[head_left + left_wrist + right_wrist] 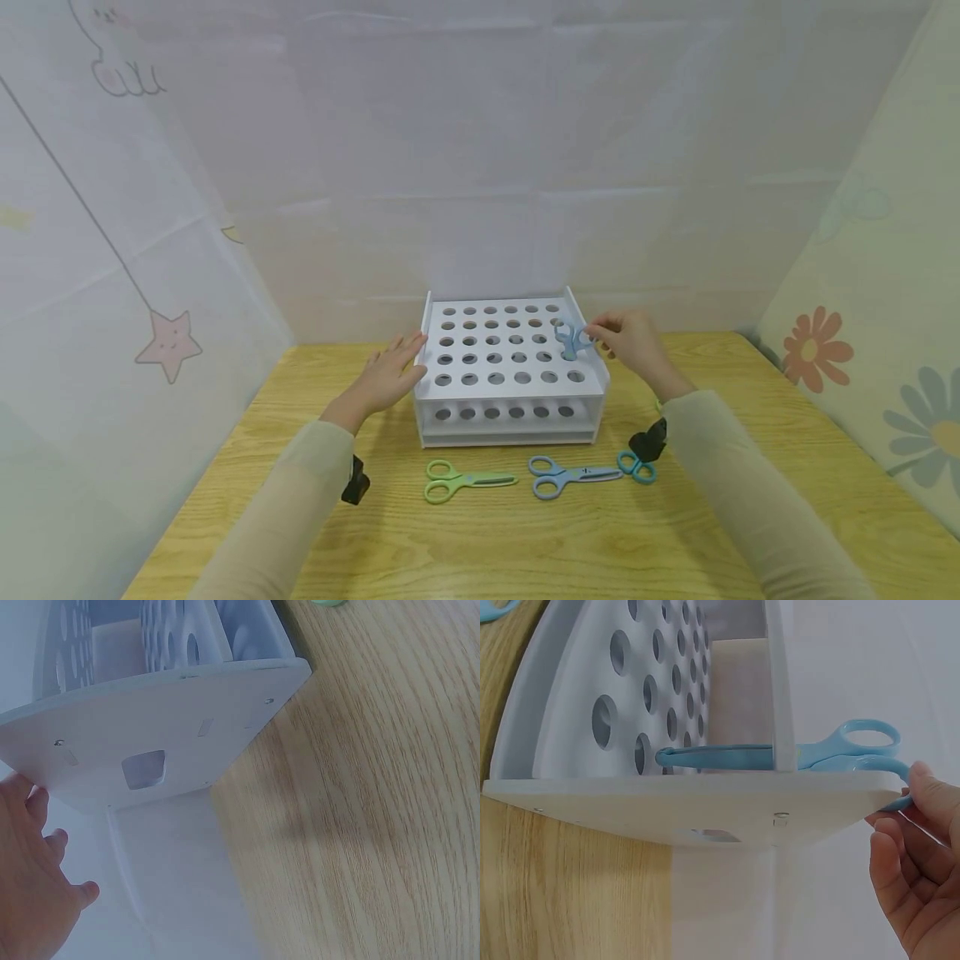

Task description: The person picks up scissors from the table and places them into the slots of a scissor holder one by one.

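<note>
A white rack [510, 393] with rows of round holes stands on the table. At its right edge my right hand [633, 340] pinches one handle loop of a pair of light blue scissors [829, 756]. The scissors point downward; their blades pass through a hole in the top board, and in the right wrist view the tip is near a hole in the lower board. My left hand [390, 371] rests against the rack's left side panel [97, 769], fingers extended, its fingertips touching the panel's upper edge.
On the table before the rack lie green scissors [463, 481] and periwinkle scissors [566, 477]. Teal scissors [637, 468] lie further right, partly hidden by the right wrist's black camera [648, 440]. Fabric walls [480, 167] stand behind and at both sides.
</note>
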Demonstrator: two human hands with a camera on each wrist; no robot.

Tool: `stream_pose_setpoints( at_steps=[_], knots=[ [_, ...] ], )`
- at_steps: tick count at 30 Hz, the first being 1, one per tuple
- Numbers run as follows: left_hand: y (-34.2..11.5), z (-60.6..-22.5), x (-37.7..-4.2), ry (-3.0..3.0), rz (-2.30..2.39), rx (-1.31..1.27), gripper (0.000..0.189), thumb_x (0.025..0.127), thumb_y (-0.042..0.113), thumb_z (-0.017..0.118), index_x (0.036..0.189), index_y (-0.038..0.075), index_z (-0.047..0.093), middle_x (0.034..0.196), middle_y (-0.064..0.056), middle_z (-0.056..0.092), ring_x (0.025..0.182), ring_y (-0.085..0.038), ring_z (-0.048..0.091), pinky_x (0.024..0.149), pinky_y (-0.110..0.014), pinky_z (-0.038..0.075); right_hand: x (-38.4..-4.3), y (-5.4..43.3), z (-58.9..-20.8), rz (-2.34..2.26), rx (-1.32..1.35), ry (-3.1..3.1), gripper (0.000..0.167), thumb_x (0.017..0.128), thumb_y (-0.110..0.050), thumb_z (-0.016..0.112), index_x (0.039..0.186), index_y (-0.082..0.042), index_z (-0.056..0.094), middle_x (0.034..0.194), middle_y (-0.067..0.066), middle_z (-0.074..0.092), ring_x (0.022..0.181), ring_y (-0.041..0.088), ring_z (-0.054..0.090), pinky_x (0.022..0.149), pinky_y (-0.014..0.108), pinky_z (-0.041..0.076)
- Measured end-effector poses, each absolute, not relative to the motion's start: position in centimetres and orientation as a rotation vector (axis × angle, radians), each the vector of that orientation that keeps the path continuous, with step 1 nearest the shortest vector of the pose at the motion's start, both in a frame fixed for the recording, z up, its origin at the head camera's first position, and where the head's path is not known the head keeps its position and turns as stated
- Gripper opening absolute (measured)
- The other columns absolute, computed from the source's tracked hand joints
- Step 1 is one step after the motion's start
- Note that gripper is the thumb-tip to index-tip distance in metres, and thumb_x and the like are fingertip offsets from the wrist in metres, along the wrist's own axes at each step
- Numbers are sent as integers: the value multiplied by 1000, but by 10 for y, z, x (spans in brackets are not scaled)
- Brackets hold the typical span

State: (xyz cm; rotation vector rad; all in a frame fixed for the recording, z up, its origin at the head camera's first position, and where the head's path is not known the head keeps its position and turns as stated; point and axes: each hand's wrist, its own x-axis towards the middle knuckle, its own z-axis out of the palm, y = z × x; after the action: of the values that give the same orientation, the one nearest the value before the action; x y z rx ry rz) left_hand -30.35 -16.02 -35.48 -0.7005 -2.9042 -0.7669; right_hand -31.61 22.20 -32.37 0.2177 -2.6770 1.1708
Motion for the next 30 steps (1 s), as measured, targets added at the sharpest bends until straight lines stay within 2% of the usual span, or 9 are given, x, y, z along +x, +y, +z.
stream_pose_setpoints(
  at_steps=[7,21,30],
  knots=[
    [-160,-354,-303,-2910,-768,-692,56,98,32,36,147,10,23,152,-5,16,137,-33,5,103,-60,0,-316,221,-328,1131,254,-2682,26,90,-22,61,96,1,68,81,12,63,71,26,55,56,29,50],
    [-160,-355,-304,-2906,-783,-689,55,97,32,36,147,11,24,151,-5,16,137,-32,6,103,-60,0,-315,218,-329,1118,226,-2731,27,90,-24,61,99,0,68,90,14,65,74,24,55,60,31,53],
    [-160,-356,-305,-2891,-764,-699,55,97,30,37,147,10,25,151,-8,19,137,-34,8,103,-61,2,-317,220,-330,1166,205,-2725,27,88,-23,63,98,1,67,86,12,64,75,27,55,62,34,53]
  ],
)
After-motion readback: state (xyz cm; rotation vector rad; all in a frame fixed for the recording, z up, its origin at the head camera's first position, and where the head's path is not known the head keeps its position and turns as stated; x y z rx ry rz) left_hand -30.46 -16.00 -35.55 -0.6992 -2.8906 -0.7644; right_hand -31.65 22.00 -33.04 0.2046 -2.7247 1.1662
